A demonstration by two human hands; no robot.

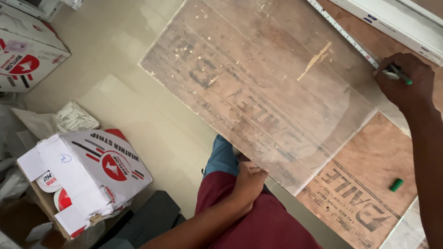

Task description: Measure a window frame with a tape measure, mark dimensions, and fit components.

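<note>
A clear plastic sheet (258, 78) lies over a brown plywood board (364, 180) with dark stencilled lettering. My left hand (249, 177) presses on the sheet's near edge, fingers curled on it. My right hand (406, 83) is at the sheet's far edge, shut on a green-tipped marker (399, 74) whose tip sits against a white ruler (344, 34) lying along that edge. The marker's green cap (396, 185) lies loose on the bare plywood.
An open white cardboard box (87, 173) with red and black print stands on the tiled floor at the left, another box (27, 55) at the upper left. A white profile strip (392, 20) lies beyond the ruler. My knee shows below the board.
</note>
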